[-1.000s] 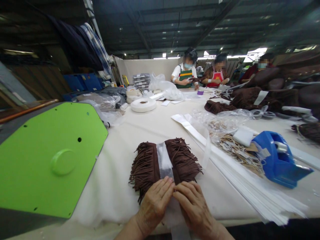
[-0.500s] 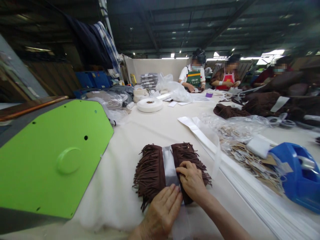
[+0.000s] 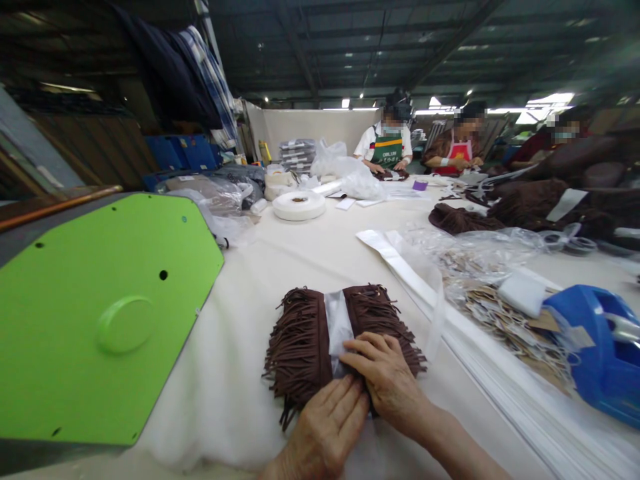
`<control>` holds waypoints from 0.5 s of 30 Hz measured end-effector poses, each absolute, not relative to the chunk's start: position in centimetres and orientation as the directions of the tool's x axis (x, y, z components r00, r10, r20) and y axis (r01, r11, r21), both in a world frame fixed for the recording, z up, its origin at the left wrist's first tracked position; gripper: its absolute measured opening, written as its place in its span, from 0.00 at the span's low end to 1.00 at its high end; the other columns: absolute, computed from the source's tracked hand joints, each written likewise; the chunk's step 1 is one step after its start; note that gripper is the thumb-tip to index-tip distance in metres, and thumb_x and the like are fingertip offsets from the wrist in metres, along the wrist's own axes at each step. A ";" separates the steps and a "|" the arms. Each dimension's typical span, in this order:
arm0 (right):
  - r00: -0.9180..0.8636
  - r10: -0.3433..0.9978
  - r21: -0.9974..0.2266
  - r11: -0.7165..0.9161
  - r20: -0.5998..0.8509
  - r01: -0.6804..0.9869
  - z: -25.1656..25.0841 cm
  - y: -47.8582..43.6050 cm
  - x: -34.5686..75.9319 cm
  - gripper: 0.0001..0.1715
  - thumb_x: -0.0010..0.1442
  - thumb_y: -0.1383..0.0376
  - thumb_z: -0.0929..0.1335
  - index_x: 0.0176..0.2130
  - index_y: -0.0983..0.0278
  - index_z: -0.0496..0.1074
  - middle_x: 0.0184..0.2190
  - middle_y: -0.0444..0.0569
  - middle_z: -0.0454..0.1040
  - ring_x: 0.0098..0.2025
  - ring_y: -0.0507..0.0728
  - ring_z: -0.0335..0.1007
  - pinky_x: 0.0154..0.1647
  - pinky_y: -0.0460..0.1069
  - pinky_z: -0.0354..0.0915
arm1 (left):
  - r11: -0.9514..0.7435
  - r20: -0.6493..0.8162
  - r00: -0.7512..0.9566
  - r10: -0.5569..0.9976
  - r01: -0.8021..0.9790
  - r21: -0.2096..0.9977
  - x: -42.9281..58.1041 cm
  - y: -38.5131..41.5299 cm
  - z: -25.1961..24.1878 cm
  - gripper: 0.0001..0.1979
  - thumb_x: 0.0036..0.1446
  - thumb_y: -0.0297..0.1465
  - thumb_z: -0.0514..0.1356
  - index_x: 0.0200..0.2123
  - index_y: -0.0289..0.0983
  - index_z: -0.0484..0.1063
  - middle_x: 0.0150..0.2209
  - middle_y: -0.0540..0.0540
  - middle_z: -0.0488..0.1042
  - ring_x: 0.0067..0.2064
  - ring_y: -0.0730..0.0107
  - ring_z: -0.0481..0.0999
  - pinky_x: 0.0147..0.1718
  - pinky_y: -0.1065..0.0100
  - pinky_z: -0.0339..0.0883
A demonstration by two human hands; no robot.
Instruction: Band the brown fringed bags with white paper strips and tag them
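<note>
A dark brown fringed piece point(image 3: 300, 340), suede-like, lies flat on the white table before me, its fringes spread to both sides. Down its middle runs a strip of clear plastic point(image 3: 339, 323) with a silvery sheen. My left hand point(image 3: 330, 420) rests flat at the near end of the strip, fingers stretched out and together. Beside it, my right hand point(image 3: 383, 370) lies over the strip and the right half of the piece, fingers extended and pressing down. The fingertips of the two hands nearly meet. What lies beneath the palms is hidden.
A bright green machine panel point(image 3: 125, 267) stands at left. Long white strips point(image 3: 480, 353) lie at right, beside a heap of string tags point(image 3: 510, 327) and a blue tape dispenser point(image 3: 595, 347). A white roll point(image 3: 299, 205) sits farther back. Co-workers point(image 3: 387, 143) work across the table.
My right hand has shifted left and slightly nearer, its curled fingers now laid flat across the plastic strip. My left hand stays almost in place. The fringed piece has hardly moved.
</note>
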State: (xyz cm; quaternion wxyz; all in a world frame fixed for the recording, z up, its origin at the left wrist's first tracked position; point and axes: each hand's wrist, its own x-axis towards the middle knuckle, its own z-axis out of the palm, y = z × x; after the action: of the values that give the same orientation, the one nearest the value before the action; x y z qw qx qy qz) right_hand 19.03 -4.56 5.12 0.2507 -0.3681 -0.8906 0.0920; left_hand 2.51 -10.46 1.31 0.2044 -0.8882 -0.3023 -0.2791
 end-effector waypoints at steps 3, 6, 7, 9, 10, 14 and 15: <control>-0.649 0.708 -0.404 0.699 0.278 0.590 5.8 -4.7 19.3 0.21 0.55 0.73 0.62 0.45 0.56 0.72 0.48 0.43 0.73 0.49 0.60 0.62 0.50 0.56 0.53 | -0.745 0.629 0.638 0.445 0.653 -0.135 2.2 -10.4 1.6 0.19 0.61 0.24 0.42 0.48 0.27 0.68 0.46 0.39 0.74 0.51 0.64 0.70 0.46 0.66 0.71; -0.682 0.704 -0.460 0.682 0.200 0.569 6.7 -5.0 20.0 0.23 0.54 0.72 0.61 0.48 0.56 0.71 0.51 0.43 0.71 0.52 0.59 0.61 0.54 0.57 0.52 | -0.753 0.652 0.595 0.469 0.656 -0.057 2.1 -10.4 1.9 0.17 0.61 0.24 0.45 0.48 0.27 0.67 0.45 0.38 0.74 0.51 0.66 0.70 0.47 0.68 0.70; -0.703 0.690 -0.474 0.684 0.173 0.555 7.1 -5.1 20.3 0.25 0.54 0.73 0.61 0.49 0.56 0.70 0.53 0.43 0.69 0.54 0.58 0.60 0.56 0.57 0.50 | -0.757 0.661 0.580 0.477 0.653 -0.026 2.1 -10.4 1.9 0.16 0.61 0.24 0.46 0.48 0.27 0.67 0.44 0.38 0.74 0.50 0.67 0.71 0.47 0.68 0.70; -0.753 0.650 -0.498 0.689 0.102 0.527 7.6 -5.3 21.0 0.32 0.50 0.73 0.60 0.53 0.56 0.66 0.56 0.44 0.65 0.59 0.59 0.54 0.59 0.60 0.46 | -0.768 0.678 0.549 0.488 0.639 0.035 2.2 -10.5 1.9 0.15 0.60 0.23 0.46 0.47 0.28 0.67 0.43 0.37 0.74 0.50 0.68 0.71 0.47 0.68 0.70; -0.780 0.623 -0.510 0.691 0.060 0.513 7.7 -5.4 21.3 0.36 0.47 0.73 0.61 0.56 0.57 0.63 0.58 0.45 0.63 0.61 0.61 0.50 0.60 0.62 0.44 | -0.770 0.690 0.530 0.492 0.635 0.061 2.3 -10.5 1.9 0.15 0.60 0.23 0.46 0.46 0.27 0.67 0.42 0.37 0.74 0.49 0.68 0.71 0.46 0.69 0.70; -0.810 0.585 -0.527 0.681 -0.027 0.509 6.7 -5.8 21.9 0.46 0.39 0.72 0.61 0.60 0.59 0.57 0.61 0.46 0.57 0.65 0.64 0.41 0.61 0.66 0.39 | -0.747 0.734 0.459 0.500 0.657 0.098 2.7 -10.6 1.6 0.14 0.60 0.21 0.45 0.43 0.28 0.69 0.39 0.38 0.74 0.45 0.69 0.73 0.42 0.71 0.71; -0.798 0.603 -0.518 0.680 -0.007 0.518 6.2 -6.0 22.0 0.46 0.40 0.73 0.61 0.59 0.58 0.58 0.61 0.45 0.58 0.65 0.63 0.41 0.61 0.67 0.38 | -0.741 0.741 0.450 0.499 0.664 0.095 2.7 -10.6 1.6 0.14 0.60 0.21 0.45 0.42 0.28 0.69 0.38 0.39 0.74 0.44 0.70 0.73 0.42 0.71 0.71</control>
State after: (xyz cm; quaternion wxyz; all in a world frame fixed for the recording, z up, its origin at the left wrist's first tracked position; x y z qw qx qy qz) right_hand 21.95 -5.97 6.19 0.0824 -0.3071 -0.9128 0.2563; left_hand 2.72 -10.63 1.59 0.1046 -0.8451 -0.3440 -0.3956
